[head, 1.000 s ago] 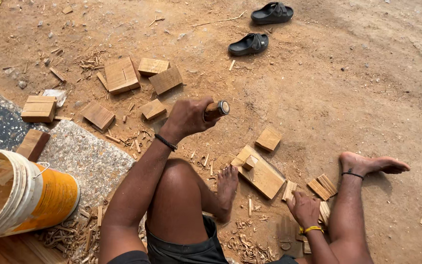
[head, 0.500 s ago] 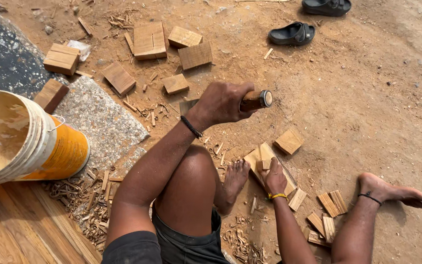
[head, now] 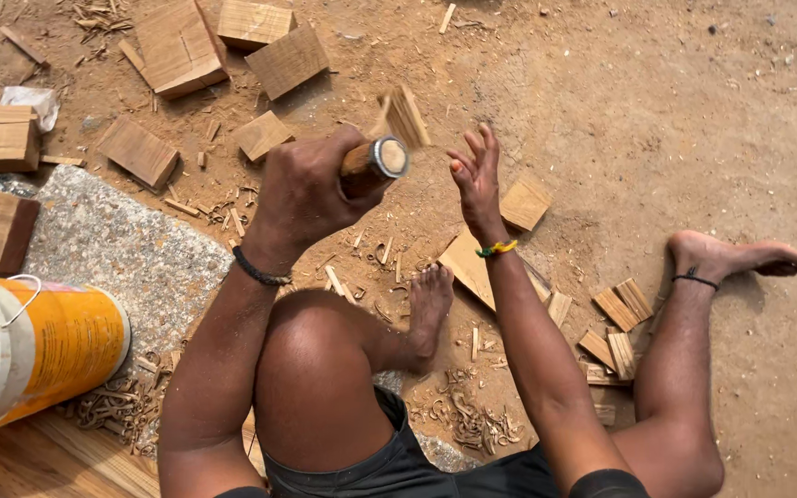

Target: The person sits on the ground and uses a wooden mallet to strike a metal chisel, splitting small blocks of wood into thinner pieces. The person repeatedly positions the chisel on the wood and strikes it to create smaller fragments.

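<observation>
Tool head: hidden behind the left hand (head: 304,195); only the wooden handle's (head: 373,162) butt end shows.
Airborne wood piece (head: 405,116): motion-blurred.
Bucket (head: 34,346): cut off by left edge.
Plank (head: 39,466): cut off at bottom edge.

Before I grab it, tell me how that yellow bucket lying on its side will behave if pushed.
The bucket lies on its side with round walls, so it would probably roll rather than slide. It looks like thin plastic, and the part of its mouth in view shows nothing inside, so likely light. Its wire handle hangs loose and may swing or snag.
</observation>
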